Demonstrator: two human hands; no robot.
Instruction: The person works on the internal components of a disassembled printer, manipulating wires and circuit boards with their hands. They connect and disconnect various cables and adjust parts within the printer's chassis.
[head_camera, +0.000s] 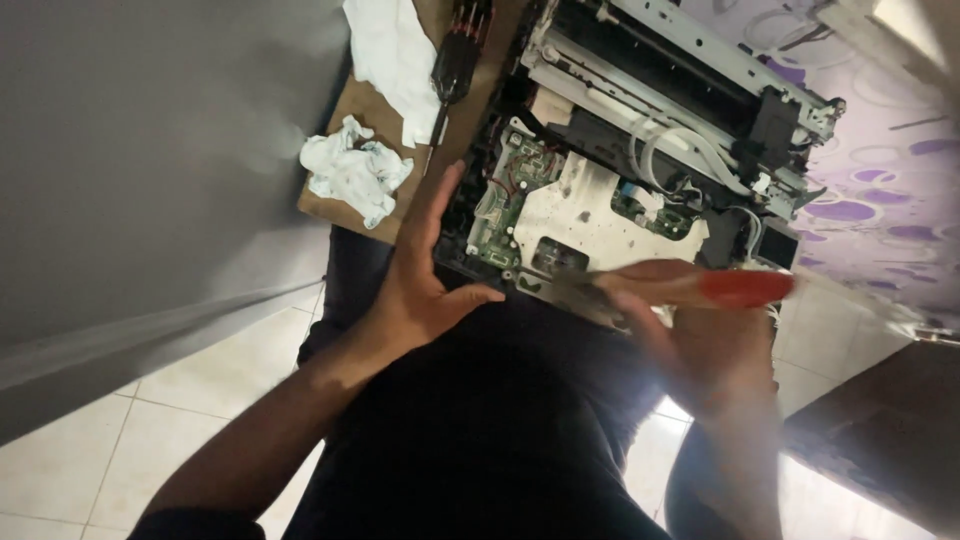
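- Beside the opened grey printer chassis (640, 160), the left hand (425, 285) lies spread and empty, bracing its edge.
- Right hand (700, 335) grips a red-handled screwdriver (700, 288), blurred, shaft aimed toward the left hand.

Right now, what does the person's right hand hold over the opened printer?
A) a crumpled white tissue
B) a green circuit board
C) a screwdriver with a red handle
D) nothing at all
C: the right hand grips a red-handled screwdriver whose shaft lies across the near edge of the opened printer, while the left hand is open and empty.
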